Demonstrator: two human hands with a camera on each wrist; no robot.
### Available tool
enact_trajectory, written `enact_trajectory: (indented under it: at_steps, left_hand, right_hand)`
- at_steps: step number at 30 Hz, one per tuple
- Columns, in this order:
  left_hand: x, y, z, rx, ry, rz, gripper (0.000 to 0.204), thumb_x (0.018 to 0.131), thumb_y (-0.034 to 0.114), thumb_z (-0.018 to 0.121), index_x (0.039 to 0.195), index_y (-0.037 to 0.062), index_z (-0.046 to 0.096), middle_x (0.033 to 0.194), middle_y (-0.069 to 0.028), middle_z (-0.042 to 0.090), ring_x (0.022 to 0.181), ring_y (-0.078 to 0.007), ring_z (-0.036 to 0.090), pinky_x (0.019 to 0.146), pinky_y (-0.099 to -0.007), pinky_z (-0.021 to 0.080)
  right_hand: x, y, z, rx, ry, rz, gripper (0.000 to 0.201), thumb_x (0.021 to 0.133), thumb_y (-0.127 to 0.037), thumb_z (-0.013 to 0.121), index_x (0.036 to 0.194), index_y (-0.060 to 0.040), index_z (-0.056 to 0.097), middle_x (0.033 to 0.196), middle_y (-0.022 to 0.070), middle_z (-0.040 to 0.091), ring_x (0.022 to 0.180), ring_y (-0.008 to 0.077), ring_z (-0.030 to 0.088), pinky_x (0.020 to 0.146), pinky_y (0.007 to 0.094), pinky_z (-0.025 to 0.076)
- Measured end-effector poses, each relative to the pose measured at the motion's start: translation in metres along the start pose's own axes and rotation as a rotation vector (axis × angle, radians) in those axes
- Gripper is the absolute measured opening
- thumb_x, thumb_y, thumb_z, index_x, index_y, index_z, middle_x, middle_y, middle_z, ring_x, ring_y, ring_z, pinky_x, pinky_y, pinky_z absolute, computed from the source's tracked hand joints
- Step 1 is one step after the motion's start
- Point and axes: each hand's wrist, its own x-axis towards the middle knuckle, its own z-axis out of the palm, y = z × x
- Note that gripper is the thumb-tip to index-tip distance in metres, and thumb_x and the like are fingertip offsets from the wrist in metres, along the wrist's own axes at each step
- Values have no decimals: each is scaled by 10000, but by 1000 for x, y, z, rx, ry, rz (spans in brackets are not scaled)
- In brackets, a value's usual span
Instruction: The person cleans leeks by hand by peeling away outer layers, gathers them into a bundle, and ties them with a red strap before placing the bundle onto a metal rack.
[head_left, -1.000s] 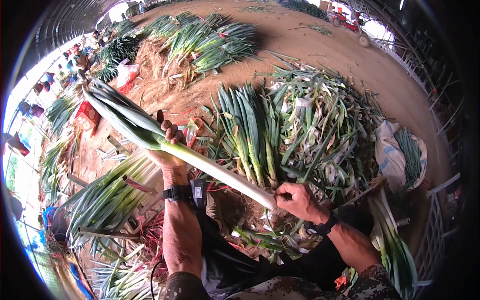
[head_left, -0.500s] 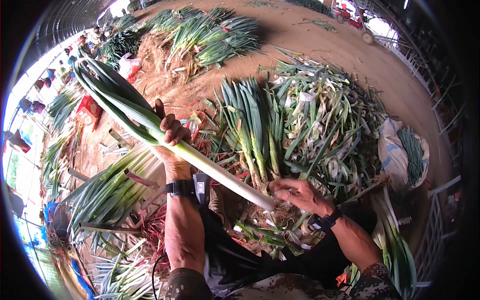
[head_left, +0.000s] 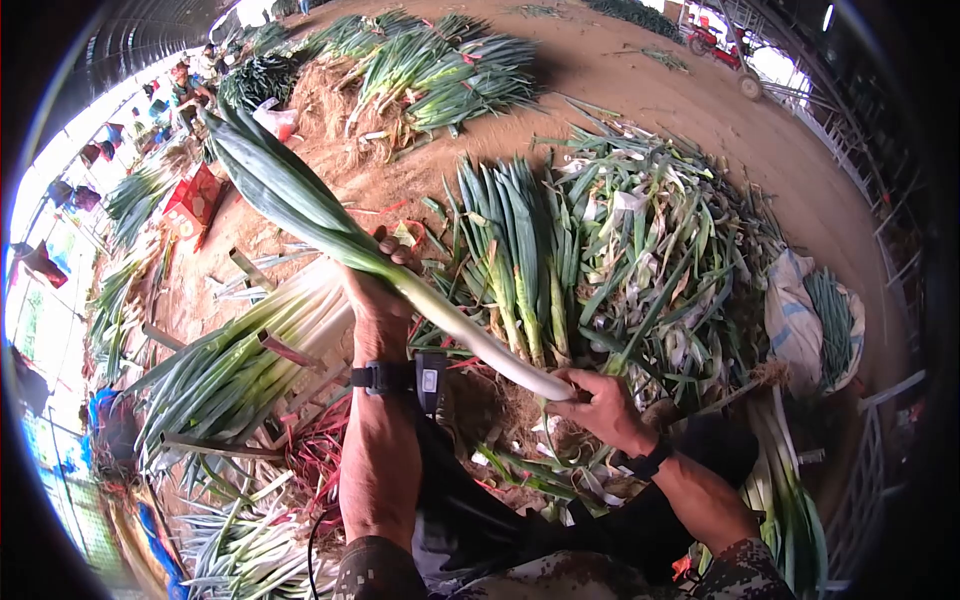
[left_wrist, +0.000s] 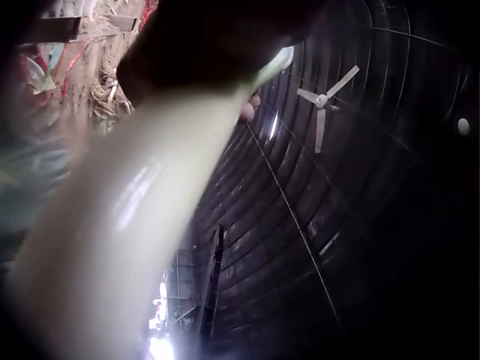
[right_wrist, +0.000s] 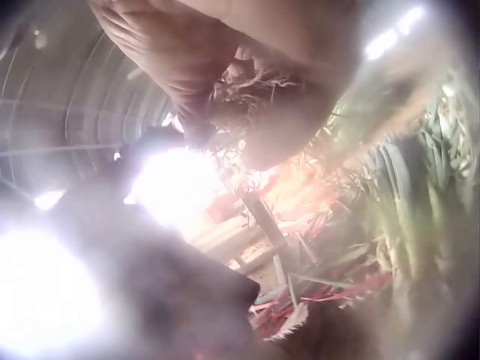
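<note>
My left hand (head_left: 375, 290) grips the leek (head_left: 400, 283) mid-stalk, slanting above the dirt floor (head_left: 640, 90); my right hand (head_left: 597, 405) pinches its white root end. Trimmed leeks (head_left: 230, 370) lie left, scraps (head_left: 650, 260) right.

leek (head_left: 440, 315): smooth, glossy white stalk | ground (head_left: 600, 80): rough, matt dirt

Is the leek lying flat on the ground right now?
No: the left hand grips the leek mid-stalk and the right hand holds its white end, keeping it raised above the ground.
</note>
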Motion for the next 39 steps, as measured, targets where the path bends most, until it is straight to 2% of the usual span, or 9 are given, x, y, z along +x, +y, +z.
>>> enact_trajectory:
  at_steps: [3,12,19,23,27,29,32,34,39]
  left_hand:
    - [1,7,4,-66,-17,-22,418,978,413,480,1047,16,592,696,5,514,609,-144,484,593,-290,411]
    - [-4,4,6,-121,-363,-12,465,1006,315,458,1206,-89,569,713,13,499,612,-115,461,620,-274,396]
    - [-6,-3,11,-161,-474,-48,620,1011,477,443,1294,-67,534,708,21,522,515,-110,487,506,-267,399]
    - [-8,-17,23,-94,-415,-57,659,1003,523,414,1331,-40,513,813,-88,617,526,-136,525,483,-266,434]
    - [-11,-39,37,4,-153,107,850,911,726,417,1337,-5,495,1023,-193,672,577,-201,565,485,-282,485]
    - [-16,-44,45,101,-137,174,1011,780,884,428,1289,15,520,1060,-156,677,635,-200,602,509,-273,503]
    - [-18,-54,52,298,-116,78,839,853,779,491,1215,25,559,853,-89,661,659,-187,608,582,-289,502]
    - [-28,-70,50,526,-210,-60,512,934,426,663,1145,-27,551,768,-107,671,731,-221,664,709,-343,534]
    - [-38,-83,55,1013,-495,-354,585,843,398,787,1189,-37,605,1059,-137,695,1008,-215,646,952,-358,500]
  right_hand:
    - [-6,10,-6,251,28,82,404,884,-171,766,1228,12,657,1141,120,713,975,96,630,824,248,534]
    - [-8,6,-9,-122,198,-236,165,926,-63,652,1065,14,696,906,164,727,791,196,722,677,293,548]
    - [2,32,-24,34,272,74,216,982,-150,606,1121,0,677,873,119,737,807,182,721,675,290,535]
    - [13,-11,-16,95,-120,-47,637,896,-398,715,1345,18,537,1285,148,634,1093,238,657,980,333,491]
    - [21,-20,1,91,-432,260,532,881,-360,728,1205,33,577,936,198,701,880,249,702,780,388,534]
    - [18,0,10,-71,-287,88,521,878,-337,726,1209,37,576,881,208,695,831,286,709,750,393,539]
    - [15,4,14,-221,-94,-9,452,859,-280,745,1163,19,597,824,209,684,750,343,700,682,402,543]
    - [20,-8,9,-282,18,37,425,838,-273,767,1124,-3,608,855,192,684,735,314,690,661,396,533]
    - [19,26,-8,-304,234,-27,319,828,-252,770,1016,-34,633,772,180,668,715,352,677,616,417,525]
